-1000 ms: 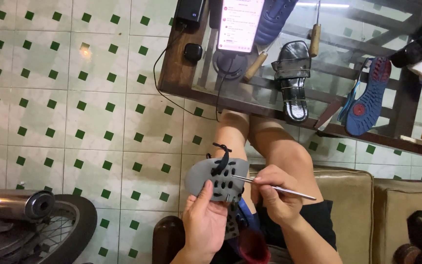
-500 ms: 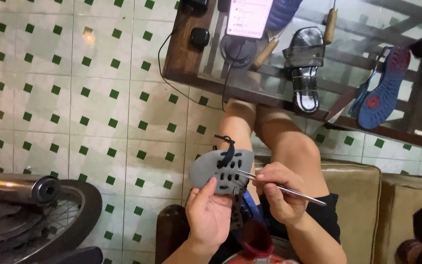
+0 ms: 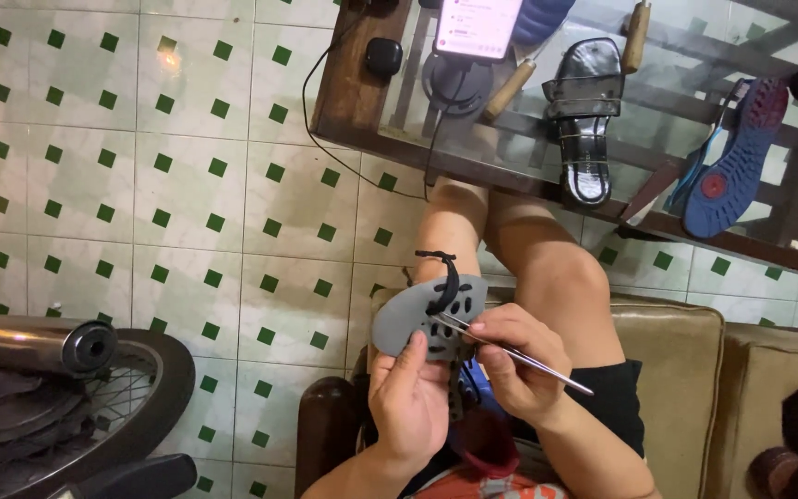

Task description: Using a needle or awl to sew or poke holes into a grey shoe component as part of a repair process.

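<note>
Over lap: left hand (image 3: 410, 399) grips grey sole (image 3: 422, 314), right hand (image 3: 516, 362) metal awl (image 3: 510, 348).

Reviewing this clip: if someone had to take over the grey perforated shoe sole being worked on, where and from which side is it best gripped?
Probably by the near rounded end of the grey perforated shoe sole, coming from below, as the left hand does. That end is broad and free of holes. The far end carries a black strap, and the right hand works a thin metal tool into the middle.

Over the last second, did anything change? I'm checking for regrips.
No regrip shows. The left hand still holds the grey perforated sandal sole, and the right hand keeps the thin metal tool with its tip on the sole. Only the camera view drifted; the black sandal stayed on the glass-topped table.
</note>
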